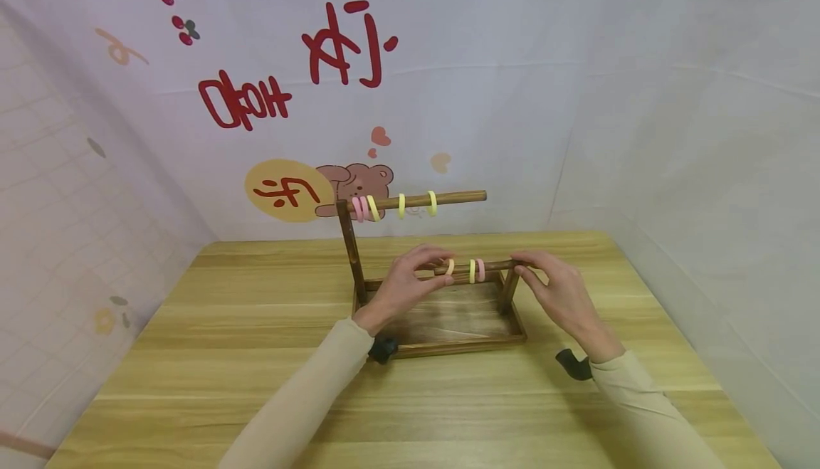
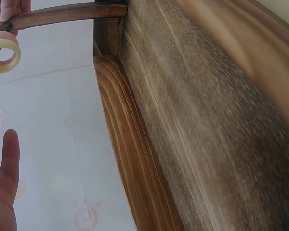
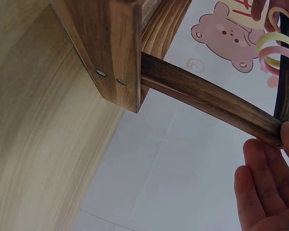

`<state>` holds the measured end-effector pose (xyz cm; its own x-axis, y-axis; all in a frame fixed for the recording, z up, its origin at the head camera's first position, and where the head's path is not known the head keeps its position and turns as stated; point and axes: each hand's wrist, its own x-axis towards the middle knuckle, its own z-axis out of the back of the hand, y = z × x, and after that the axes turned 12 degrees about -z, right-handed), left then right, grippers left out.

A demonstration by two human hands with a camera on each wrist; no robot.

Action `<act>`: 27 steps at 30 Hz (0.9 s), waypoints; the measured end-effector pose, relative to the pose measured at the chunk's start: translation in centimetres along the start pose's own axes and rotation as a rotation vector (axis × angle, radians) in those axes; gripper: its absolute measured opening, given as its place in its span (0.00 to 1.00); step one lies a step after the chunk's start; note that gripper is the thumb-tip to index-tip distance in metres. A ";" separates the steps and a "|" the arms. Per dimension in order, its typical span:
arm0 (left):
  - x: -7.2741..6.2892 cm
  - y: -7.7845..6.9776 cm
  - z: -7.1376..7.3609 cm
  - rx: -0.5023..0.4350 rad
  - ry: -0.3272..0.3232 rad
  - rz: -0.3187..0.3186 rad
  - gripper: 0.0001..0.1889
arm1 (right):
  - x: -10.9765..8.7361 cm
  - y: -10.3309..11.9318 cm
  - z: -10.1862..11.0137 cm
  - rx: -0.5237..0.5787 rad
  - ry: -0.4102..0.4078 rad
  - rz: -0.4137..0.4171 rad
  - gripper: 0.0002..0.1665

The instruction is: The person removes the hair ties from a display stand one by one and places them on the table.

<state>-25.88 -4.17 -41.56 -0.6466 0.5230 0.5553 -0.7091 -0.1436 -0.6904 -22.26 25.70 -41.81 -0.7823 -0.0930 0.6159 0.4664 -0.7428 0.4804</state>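
One wooden stand (image 1: 448,347) on the counter (image 1: 448,412); two posts, two bars. Upper bar (image 1: 460,198): five rings, two pink (image 1: 364,209), three yellow (image 1: 401,206). Lower bar (image 1: 498,266): three rings, one peach ring (image 1: 450,267) near the free tip, one yellow ring (image 1: 472,271), one pink ring (image 1: 482,270) just beside it. Two hands: left hand (image 1: 410,275), thumb and fingers nearly closed, pinches the peach ring; right hand (image 1: 564,291) pinches the lower bar's post end, other fingers extended.
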 end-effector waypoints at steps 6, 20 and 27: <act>-0.3 0.0 0.3 0.021 -0.010 -0.010 0.21 | 0.0 0.0 0.0 -0.001 -0.001 -0.001 0.18; -1.7 -0.7 2.0 0.088 -0.002 -0.020 0.21 | -0.1 0.0 -0.1 -0.006 -0.003 0.000 0.19; -2.7 -1.1 3.1 0.094 -0.003 -0.059 0.19 | -0.1 0.0 0.0 -0.006 0.001 -0.008 0.19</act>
<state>-24.25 -8.00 -40.84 -0.6035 0.5308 0.5950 -0.7690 -0.1905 -0.6102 -22.19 25.65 -41.85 -0.7862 -0.0876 0.6117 0.4578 -0.7474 0.4814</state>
